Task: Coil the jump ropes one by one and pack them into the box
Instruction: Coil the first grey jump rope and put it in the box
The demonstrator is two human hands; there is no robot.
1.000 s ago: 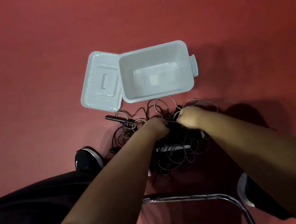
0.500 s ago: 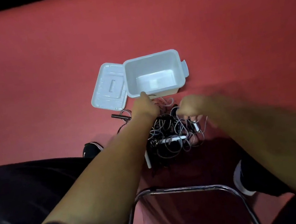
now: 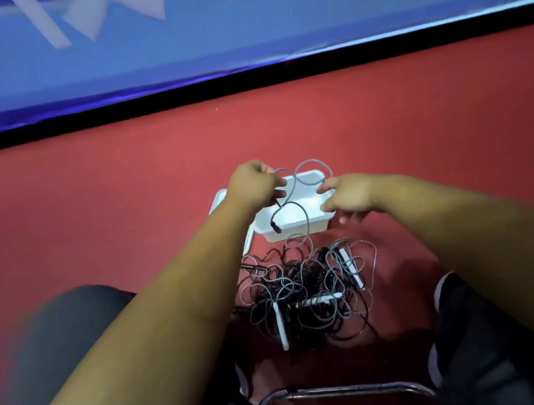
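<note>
Grey rope (image 3: 311,160), limp and light, up over the box (image 3: 297,230).
My left hand (image 3: 252,183) curls tight round it; my right hand (image 3: 349,195), fingers spread, is beside its loop. It'll snag in the pile (image 3: 306,286) below, so I'd grip its end.

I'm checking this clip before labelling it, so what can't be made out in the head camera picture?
Head view:
The lid of the white plastic box: mostly hidden behind the left hand and forearm.
The grip of the right hand on the grey jump rope: fingertips blurred.
Number of ropes in the tangled pile of grey and black jump ropes: strands overlap.
White lettering on the blue banner: motion-blurred, cut by the top edge.
</note>
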